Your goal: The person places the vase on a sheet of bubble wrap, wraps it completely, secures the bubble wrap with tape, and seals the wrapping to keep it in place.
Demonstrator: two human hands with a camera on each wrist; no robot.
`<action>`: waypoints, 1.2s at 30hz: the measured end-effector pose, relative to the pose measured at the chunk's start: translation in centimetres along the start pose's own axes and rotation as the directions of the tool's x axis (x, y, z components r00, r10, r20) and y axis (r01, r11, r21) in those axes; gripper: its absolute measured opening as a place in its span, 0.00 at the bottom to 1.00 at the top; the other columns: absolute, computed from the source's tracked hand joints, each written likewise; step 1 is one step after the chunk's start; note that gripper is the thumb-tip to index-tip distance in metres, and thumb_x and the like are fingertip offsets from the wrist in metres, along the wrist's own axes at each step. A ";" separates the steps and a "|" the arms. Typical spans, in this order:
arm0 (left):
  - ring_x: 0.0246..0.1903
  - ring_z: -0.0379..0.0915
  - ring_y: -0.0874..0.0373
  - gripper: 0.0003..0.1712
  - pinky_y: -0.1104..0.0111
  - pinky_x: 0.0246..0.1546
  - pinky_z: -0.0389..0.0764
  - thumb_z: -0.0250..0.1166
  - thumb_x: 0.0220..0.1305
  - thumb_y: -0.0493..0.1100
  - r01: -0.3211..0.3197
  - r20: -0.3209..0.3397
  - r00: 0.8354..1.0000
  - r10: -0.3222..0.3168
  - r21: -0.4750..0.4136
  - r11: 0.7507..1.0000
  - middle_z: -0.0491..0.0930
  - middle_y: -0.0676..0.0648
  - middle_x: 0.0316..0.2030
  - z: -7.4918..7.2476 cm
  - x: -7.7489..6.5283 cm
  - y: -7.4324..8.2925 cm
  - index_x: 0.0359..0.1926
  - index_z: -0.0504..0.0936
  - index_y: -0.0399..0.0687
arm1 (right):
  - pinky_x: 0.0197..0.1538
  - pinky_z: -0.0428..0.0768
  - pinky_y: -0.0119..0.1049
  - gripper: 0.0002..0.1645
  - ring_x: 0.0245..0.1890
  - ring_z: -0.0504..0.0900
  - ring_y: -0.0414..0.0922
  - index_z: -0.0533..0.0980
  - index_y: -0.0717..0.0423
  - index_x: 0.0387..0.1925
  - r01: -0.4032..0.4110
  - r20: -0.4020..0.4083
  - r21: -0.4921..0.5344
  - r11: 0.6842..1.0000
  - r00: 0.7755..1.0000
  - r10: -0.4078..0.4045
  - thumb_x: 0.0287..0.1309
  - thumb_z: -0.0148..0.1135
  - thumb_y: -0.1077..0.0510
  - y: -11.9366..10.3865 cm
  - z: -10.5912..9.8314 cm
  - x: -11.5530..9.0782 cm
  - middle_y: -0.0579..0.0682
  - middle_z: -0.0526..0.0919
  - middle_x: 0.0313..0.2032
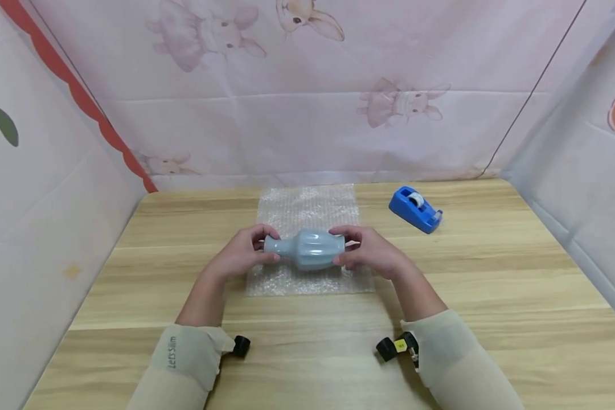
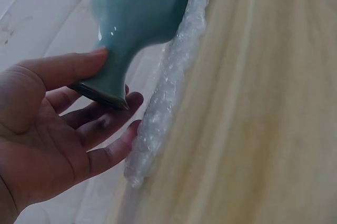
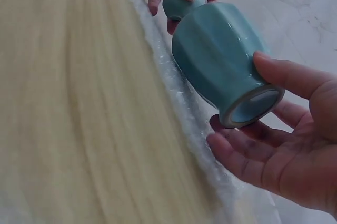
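Note:
A pale blue-green glazed vase [image 1: 318,249] lies on its side over a sheet of bubble wrap [image 1: 307,208], its narrow neck toward the left. My left hand [image 1: 242,250] grips the flared mouth, with the thumb on the near side in the head view. At the other end, my right hand [image 1: 371,250] holds the base between thumb and fingers. The right wrist view shows the ringed foot of the vase [image 3: 226,55] facing the right palm. In the left wrist view the neck of the vase [image 2: 113,71] passes between the left thumb and fingers.
A blue tape dispenser [image 1: 415,209] with a roll of tape stands at the back right of the wooden table [image 1: 307,341]. Printed fabric [image 1: 297,131] hangs behind the table, and further fabric walls stand at both sides.

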State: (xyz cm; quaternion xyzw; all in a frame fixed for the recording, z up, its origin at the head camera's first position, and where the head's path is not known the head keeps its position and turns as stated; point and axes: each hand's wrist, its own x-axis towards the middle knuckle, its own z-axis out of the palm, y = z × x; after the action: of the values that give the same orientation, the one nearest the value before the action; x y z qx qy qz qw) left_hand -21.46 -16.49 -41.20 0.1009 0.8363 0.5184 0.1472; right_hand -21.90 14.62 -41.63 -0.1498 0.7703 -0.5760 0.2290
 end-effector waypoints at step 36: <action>0.46 0.70 0.50 0.24 0.63 0.47 0.72 0.72 0.57 0.37 0.018 -0.015 1.000 -0.019 -0.028 0.999 0.75 0.44 0.50 -0.1 0.0 -0.6 0.53 0.74 0.45 | 0.46 0.81 0.42 0.38 0.53 0.75 0.51 0.64 0.46 0.71 -0.033 0.025 -0.078 0.996 0.999 0.035 0.62 0.65 0.46 -0.2 0.3 0.0 0.53 0.67 0.69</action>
State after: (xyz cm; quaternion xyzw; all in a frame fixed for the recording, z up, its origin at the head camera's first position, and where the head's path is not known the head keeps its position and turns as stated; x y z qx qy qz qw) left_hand -21.52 -16.82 -41.66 0.0872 0.8310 0.5294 0.1470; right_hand -21.77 14.31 -41.54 -0.1531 0.7915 -0.5396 0.2428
